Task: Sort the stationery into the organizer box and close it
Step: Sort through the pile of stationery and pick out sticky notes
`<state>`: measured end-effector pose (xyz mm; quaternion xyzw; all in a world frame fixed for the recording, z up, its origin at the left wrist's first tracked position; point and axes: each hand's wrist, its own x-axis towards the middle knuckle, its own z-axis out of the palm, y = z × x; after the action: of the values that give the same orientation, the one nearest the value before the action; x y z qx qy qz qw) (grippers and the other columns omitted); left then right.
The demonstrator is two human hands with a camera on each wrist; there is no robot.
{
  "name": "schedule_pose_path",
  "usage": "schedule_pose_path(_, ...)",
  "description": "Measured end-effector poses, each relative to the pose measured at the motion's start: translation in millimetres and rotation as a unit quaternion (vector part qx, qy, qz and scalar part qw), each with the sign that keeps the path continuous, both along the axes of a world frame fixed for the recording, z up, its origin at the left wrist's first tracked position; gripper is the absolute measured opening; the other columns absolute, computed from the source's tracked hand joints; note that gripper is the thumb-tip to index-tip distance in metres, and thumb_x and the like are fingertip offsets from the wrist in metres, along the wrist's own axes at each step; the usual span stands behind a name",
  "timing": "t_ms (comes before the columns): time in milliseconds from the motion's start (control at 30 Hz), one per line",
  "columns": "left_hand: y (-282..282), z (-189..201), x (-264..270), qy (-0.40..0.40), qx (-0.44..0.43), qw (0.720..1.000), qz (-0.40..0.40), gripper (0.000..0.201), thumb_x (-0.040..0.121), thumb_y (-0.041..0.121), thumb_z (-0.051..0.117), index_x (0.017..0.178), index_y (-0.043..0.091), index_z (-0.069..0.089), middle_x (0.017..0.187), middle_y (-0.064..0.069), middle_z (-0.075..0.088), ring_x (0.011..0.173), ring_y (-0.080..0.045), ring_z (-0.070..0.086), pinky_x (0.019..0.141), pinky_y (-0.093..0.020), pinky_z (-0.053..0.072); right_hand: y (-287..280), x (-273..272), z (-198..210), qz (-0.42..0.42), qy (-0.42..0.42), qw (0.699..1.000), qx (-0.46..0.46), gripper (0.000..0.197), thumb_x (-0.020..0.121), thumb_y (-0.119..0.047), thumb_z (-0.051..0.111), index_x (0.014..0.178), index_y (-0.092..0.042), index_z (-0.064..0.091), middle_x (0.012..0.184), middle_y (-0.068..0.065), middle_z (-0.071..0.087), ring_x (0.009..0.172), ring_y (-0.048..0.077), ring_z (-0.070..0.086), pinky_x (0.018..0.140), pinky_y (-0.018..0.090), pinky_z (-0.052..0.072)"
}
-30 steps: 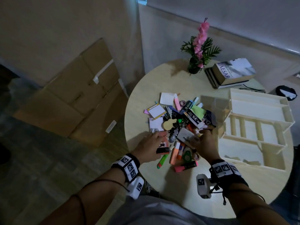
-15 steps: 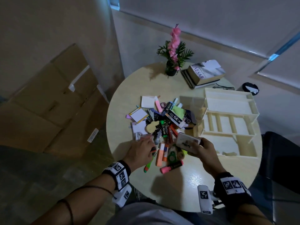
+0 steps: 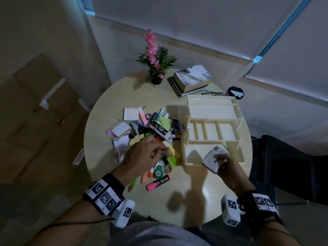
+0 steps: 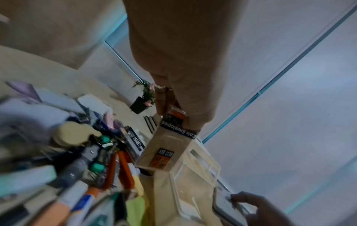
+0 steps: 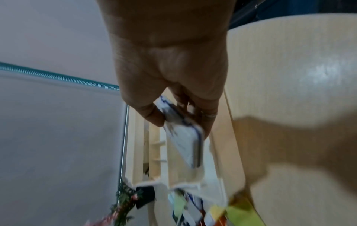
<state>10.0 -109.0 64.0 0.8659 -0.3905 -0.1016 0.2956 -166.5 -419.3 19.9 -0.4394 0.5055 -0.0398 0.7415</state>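
A heap of stationery [image 3: 156, 132] (highlighters, sticky notes, tape, erasers) lies mid-table. To its right stands the cream organizer box [image 3: 211, 129], open, its compartments bare. My left hand [image 3: 158, 153] is over the heap. In the left wrist view its thumb and fingers [image 4: 173, 113] pinch a clear pack of coin envelopes [image 4: 168, 146]. My right hand [image 3: 221, 162] holds a flat white pack [image 3: 213, 158] just above the box's front compartment. In the right wrist view the pack [image 5: 185, 142] is gripped between thumb and fingers, over the organizer box [image 5: 154, 152].
A potted pink flower [image 3: 156, 68], stacked books [image 3: 191, 80] and glasses [image 3: 212, 94] sit at the table's far edge. Cardboard boxes [image 3: 35, 103] lie on the floor at left. A dark chair [image 3: 284, 166] is at right. A pink highlighter [image 3: 158, 182] lies nearest me.
My right hand lifted the white pack off the heap and carried it right, to over the organizer's front compartment. My left hand moved into the heap's middle and took up the envelope pack.
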Motion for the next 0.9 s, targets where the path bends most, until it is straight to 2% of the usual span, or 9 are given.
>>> schedule_pose_path(133, -56.7, -8.3, -26.1, -0.044, -0.042, 0.997, -0.047, 0.018, 0.099, 0.026, 0.064, 0.108, 0.016, 0.076, 0.096, 0.000, 0.063, 0.084, -0.023, 0.063, 0.068, -0.039, 0.056, -42.3, -5.4, -8.8, 0.010, 0.004, 1.000, -0.001, 0.018, 0.097, -0.002, 0.062, 0.115, -0.003, 0.066, 0.115, 0.017, 0.070, 0.106, 0.036, 0.067, 0.090, 0.045, 0.053)
schedule_pose_path(267, -107.5, -16.9, -54.2, -0.092, -0.043, 0.991, -0.091, 0.019, 0.095, 0.018, 0.066, 0.109, 0.020, 0.078, 0.093, 0.001, 0.065, 0.086, -0.017, 0.060, 0.070, -0.034, 0.054, -67.2, 5.2, -7.2, 0.090, 0.042, 0.994, -0.054, 0.013, 0.095, 0.004, 0.066, 0.107, 0.007, 0.070, 0.101, 0.022, 0.073, 0.086, 0.029, 0.070, 0.075, 0.030, 0.059)
schedule_pose_path(333, -128.6, -26.7, -66.2, -0.122, -0.007, 0.986, -0.116, 0.013, 0.092, 0.018, 0.067, 0.101, 0.021, 0.077, 0.094, 0.002, 0.064, 0.084, -0.018, 0.061, 0.068, -0.035, 0.055, -77.4, 12.4, -15.2, 0.123, 0.060, 0.987, -0.088, 0.012, 0.094, 0.005, 0.066, 0.102, 0.013, 0.071, 0.100, 0.028, 0.074, 0.084, 0.032, 0.071, 0.073, 0.030, 0.061)
schedule_pose_path(433, -154.0, -35.2, -75.4, -0.152, 0.037, 0.977, -0.142, 0.008, 0.086, 0.016, 0.075, 0.091, 0.022, 0.076, 0.092, 0.002, 0.064, 0.078, -0.019, 0.061, 0.063, -0.038, 0.055, -89.0, 22.0, -35.7, 0.168, 0.088, 0.972, -0.136, 0.023, 0.090, -0.003, 0.076, 0.106, 0.013, 0.072, 0.108, 0.035, 0.073, 0.092, 0.038, 0.073, 0.082, 0.041, 0.060)
schedule_pose_path(533, -171.8, -36.0, -76.5, -0.181, 0.085, 0.968, -0.153, 0.017, 0.071, 0.011, 0.081, 0.084, 0.022, 0.081, 0.087, 0.003, 0.070, 0.075, -0.017, 0.067, 0.060, -0.029, 0.054, -90.7, 31.1, -50.5, 0.167, 0.101, 0.966, -0.168, 0.040, 0.081, -0.006, 0.086, 0.114, 0.006, 0.067, 0.108, 0.021, 0.074, 0.094, 0.035, 0.075, 0.072, 0.036, 0.064)
schedule_pose_path(700, -199.2, -59.0, -65.4, -0.114, 0.311, 0.939, -0.091, 0.024, 0.095, 0.006, 0.063, 0.108, 0.017, 0.079, 0.101, -0.004, 0.073, 0.095, -0.024, 0.070, 0.075, -0.036, 0.054, -91.4, 38.3, -47.5, 0.275, 0.131, 0.922, -0.241, 0.015, 0.080, -0.006, 0.087, 0.083, -0.006, 0.073, 0.085, 0.012, 0.076, 0.078, 0.027, 0.074, 0.075, 0.041, 0.065)
schedule_pose_path(800, -207.9, -59.7, -61.7, -0.098, 0.378, 0.917, -0.082, 0.020, 0.097, 0.009, 0.060, 0.106, 0.016, 0.076, 0.101, -0.006, 0.072, 0.093, -0.025, 0.070, 0.078, -0.040, 0.051, -98.6, 43.3, -51.0, 0.353, 0.169, 0.878, -0.277, 0.022, 0.074, -0.024, 0.093, 0.079, -0.008, 0.080, 0.073, 0.004, 0.076, 0.073, 0.020, 0.074, 0.062, 0.025, 0.059)
schedule_pose_path(867, -211.4, -60.2, -61.6, -0.106, 0.390, 0.910, -0.089, 0.017, 0.097, 0.014, 0.062, 0.106, 0.018, 0.075, 0.105, -0.006, 0.071, 0.094, -0.025, 0.068, 0.082, -0.042, 0.049, -100.0, 44.6, -49.4, 0.376, 0.194, 0.849, -0.316, 0.025, 0.083, -0.031, 0.084, 0.082, -0.007, 0.079, 0.067, 0.000, 0.069, 0.065, 0.011, 0.063, 0.046, 0.008, 0.040)
schedule_pose_path(900, -211.4, -63.0, -62.2, -0.111, 0.397, 0.906, -0.093, 0.017, 0.096, 0.016, 0.062, 0.108, 0.019, 0.074, 0.109, -0.006, 0.070, 0.096, -0.026, 0.067, 0.086, -0.045, 0.048, -98.9, 44.8, -47.5, 0.375, 0.203, 0.839, -0.339, 0.027, 0.089, -0.032, 0.077, 0.085, -0.005, 0.077, 0.067, 0.000, 0.065, 0.062, 0.010, 0.058, 0.043, 0.009, 0.037)
